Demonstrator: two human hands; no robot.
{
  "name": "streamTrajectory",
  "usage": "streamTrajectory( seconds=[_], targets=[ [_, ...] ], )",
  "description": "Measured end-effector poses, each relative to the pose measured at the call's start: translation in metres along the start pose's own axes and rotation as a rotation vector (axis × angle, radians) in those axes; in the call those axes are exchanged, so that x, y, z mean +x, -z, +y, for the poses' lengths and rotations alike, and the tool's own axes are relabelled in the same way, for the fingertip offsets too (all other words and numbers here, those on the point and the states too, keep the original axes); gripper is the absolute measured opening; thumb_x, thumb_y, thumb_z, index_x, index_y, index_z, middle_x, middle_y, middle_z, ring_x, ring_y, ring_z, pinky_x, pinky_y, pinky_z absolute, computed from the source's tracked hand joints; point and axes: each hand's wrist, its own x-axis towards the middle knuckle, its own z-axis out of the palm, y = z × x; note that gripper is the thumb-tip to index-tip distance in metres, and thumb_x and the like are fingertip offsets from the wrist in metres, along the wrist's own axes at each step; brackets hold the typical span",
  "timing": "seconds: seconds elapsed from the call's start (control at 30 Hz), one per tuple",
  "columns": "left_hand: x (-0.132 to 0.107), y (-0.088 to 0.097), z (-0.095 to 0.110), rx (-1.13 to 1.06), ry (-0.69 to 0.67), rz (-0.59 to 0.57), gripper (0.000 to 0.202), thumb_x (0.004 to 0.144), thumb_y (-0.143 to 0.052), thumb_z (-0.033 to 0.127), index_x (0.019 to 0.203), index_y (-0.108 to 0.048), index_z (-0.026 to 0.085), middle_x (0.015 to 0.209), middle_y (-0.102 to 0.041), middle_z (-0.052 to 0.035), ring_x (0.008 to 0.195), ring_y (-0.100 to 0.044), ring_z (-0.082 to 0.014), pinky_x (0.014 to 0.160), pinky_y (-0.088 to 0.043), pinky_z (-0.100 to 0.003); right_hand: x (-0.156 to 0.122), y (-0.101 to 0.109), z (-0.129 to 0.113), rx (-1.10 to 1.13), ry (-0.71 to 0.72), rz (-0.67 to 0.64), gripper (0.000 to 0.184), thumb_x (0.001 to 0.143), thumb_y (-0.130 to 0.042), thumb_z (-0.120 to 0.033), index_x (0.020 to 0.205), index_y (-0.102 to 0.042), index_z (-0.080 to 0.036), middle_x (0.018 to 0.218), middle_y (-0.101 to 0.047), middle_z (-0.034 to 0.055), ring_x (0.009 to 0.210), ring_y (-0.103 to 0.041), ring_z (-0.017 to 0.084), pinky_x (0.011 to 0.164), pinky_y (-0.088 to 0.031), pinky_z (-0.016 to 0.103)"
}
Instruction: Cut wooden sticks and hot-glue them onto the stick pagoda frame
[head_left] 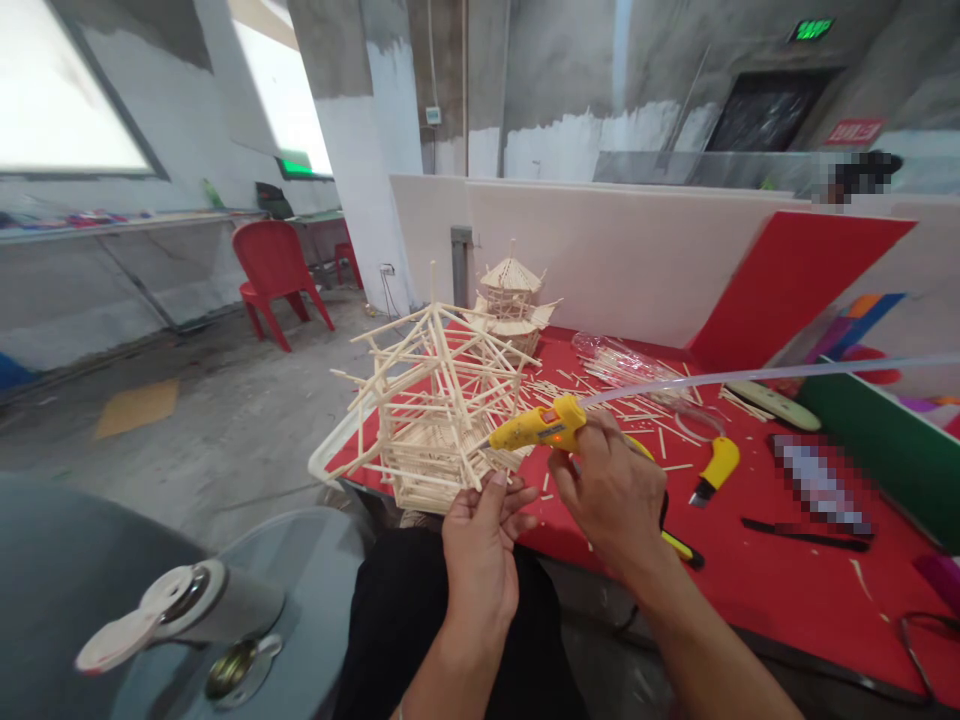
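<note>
My left hand (480, 545) grips the bottom edge of a wooden stick pavilion model (431, 405) and holds it up, tilted, at the corner of the red table (787, 580). My right hand (611, 490) is closed around a yellow hot glue gun (536, 428). Its nozzle points left and touches the sticks on the model's right side. A long clear glue stick (750, 375) runs out of the back of the gun to the right.
A second, finished stick pavilion (512, 300) stands at the table's back corner. Loose sticks (592, 395), a clear plastic wrapper (615, 360), a yellow utility knife (716, 468) and a black blade (806, 535) lie on the table. A red chair (276, 275) stands on the floor at left.
</note>
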Motion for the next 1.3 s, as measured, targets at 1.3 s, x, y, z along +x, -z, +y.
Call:
streamTrajectory(
  seconds=[1.3],
  targets=[
    [0.0069, -0.0004, 0.0033, 0.11, -0.014, -0.045, 0.039, 0.062, -0.083, 0.033, 0.086, -0.064, 0.011, 0.072, -0.07, -0.0073, 0.064, -0.071, -0.023, 0.04, -0.052, -0.023, -0.0046, 0.0056, 0.0089, -0.008, -0.011, -0.044, 0.022, 0.085, -0.05, -0.03, 0.098, -0.056, -0.015, 0.101, -0.068, 0.0119, 0.068, -0.061, 0.019, 0.058, -0.039, 0.027]
  ],
)
